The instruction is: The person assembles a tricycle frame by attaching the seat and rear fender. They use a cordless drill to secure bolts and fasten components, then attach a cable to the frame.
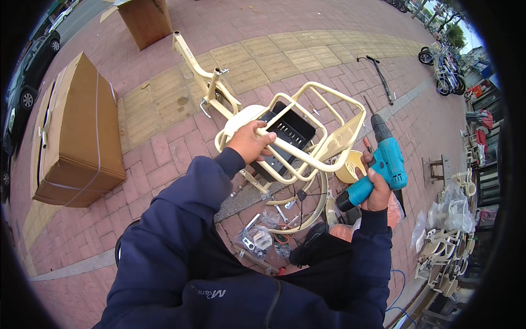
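My left hand (251, 143) is closed round a cream tube of a cycle frame (193, 61), by the rounded cream panel. A tubular cream rack (359, 116) forms the frame's right end, with a black slotted tray (292, 135) inside it. In my right hand (377, 192) is a teal cordless drill (390, 158), gripped by the handle, its black chuck tilted up and away from me. A thin long bit seems to extend from it. The drill is apart from the rack, to its right. A cream perforated basket (349, 169) lies between them, partly hidden.
By my feet lie wrenches (281, 214), clear plastic bags (257, 237) and a curved cream fender (316, 211). A large cardboard box (85, 131) stands left. A floor pump (379, 79) lies farther off. Cream parts (441, 249) are piled right; parked bikes (445, 68) stand beyond.
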The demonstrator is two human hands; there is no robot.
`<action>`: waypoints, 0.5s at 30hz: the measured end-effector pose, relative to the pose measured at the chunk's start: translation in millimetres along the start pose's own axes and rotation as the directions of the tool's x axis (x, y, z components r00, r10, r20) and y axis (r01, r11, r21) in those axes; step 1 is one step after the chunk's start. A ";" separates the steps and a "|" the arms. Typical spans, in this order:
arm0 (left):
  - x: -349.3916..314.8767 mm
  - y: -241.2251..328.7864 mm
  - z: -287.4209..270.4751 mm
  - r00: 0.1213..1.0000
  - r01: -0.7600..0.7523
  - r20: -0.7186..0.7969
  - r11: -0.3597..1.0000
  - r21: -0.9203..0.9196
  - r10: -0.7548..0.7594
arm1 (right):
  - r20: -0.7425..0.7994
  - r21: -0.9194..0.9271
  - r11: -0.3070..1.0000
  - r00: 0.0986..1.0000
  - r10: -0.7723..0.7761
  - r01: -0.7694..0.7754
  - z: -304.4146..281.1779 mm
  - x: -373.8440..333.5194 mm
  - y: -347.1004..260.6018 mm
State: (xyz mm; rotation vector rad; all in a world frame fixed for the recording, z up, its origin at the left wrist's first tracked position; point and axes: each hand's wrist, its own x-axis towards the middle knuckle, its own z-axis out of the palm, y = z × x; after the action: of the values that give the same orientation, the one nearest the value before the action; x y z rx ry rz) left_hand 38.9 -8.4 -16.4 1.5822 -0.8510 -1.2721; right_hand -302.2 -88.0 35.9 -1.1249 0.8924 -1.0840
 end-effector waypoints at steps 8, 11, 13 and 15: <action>27.3 -4.4 -58.0 0.966 -0.220 0.090 0.587 0.779 0.242 | 0.145 -0.018 0.990 0.980 -0.137 0.141 49.0 -74.5 14.9; 28.4 -15.6 -59.0 0.973 -0.150 0.010 0.600 0.786 0.230 | 0.130 -0.051 0.976 0.970 -0.205 0.212 58.1 -70.8 19.0; 35.5 -25.9 -60.0 0.958 -0.193 0.011 0.618 0.762 0.285 | 0.060 -0.036 0.982 0.981 -0.184 0.187 62.8 -64.3 21.1; 45.1 -38.6 -57.5 0.980 -0.180 0.036 0.786 0.591 0.197 | 0.011 0.044 0.983 0.984 -0.180 0.179 67.6 -54.1 22.9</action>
State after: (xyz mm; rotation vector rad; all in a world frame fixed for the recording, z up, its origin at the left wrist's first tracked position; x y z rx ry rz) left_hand 104.4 -22.8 -64.8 1.9240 -1.4548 -0.8700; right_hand -247.3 -17.6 29.5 -1.1942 0.7630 -1.2345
